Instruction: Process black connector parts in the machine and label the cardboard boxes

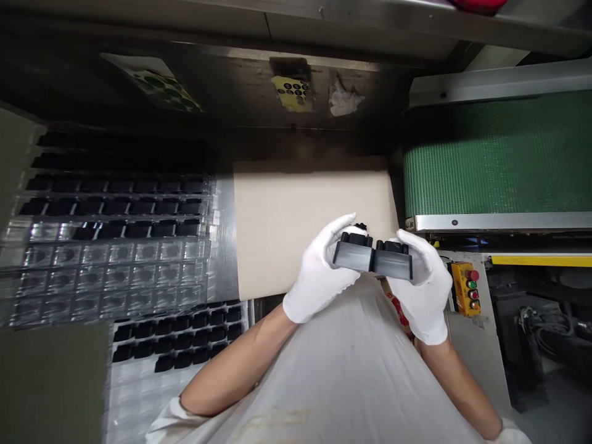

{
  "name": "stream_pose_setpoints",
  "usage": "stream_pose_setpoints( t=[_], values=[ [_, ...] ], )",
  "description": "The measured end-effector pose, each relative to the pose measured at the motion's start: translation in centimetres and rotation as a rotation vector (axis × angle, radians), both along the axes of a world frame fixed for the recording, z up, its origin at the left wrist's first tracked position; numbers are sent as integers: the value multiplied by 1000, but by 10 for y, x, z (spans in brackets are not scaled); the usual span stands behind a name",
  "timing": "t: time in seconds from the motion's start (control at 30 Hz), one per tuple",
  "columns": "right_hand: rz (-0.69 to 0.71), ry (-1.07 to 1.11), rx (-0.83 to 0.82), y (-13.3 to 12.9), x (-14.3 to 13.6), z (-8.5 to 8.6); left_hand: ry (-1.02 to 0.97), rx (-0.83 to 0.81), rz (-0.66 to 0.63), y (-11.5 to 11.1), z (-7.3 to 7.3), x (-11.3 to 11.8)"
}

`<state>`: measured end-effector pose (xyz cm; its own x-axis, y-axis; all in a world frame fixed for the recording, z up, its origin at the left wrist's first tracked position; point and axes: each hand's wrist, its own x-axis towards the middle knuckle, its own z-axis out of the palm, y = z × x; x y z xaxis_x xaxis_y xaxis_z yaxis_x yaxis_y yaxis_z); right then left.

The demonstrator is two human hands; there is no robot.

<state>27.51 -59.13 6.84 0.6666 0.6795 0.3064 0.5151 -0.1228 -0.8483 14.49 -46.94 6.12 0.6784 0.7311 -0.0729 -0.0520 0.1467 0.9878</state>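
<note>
White gloves cover both hands. My left hand (321,265) is closed around a black molded plastic part (353,254), thumb and fingers at its left side. A similar black plastic part (392,262) is gripped by my right hand (423,280) from its right side. The two parts sit side by side, level with each other, with a thin dark line between them; whether they touch I cannot tell. A small dark piece (361,227) shows just behind the left part. Both hands are over the near edge of a beige sheet (287,234).
Left lies a clear compartment tray (166,277) with rows of black parts in its far half. A white tray (139,394) with more black parts is nearer. To the right are a green conveyor belt (499,160) and a yellow button box (466,290). A metal wall (222,92) stands behind.
</note>
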Motion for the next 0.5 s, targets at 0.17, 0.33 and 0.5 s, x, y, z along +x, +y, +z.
stream_pose_setpoints(
  t=[0.17,0.33,0.5],
  values=[
    [35,22,31,1,-1,4,-2,15,30,-2,3,0],
    [113,-161,-37,8,-4,2,100,264,121,-9,-1,2],
    [155,-327,-127,14,-8,-3,250,548,168,-16,-7,3]
  ],
)
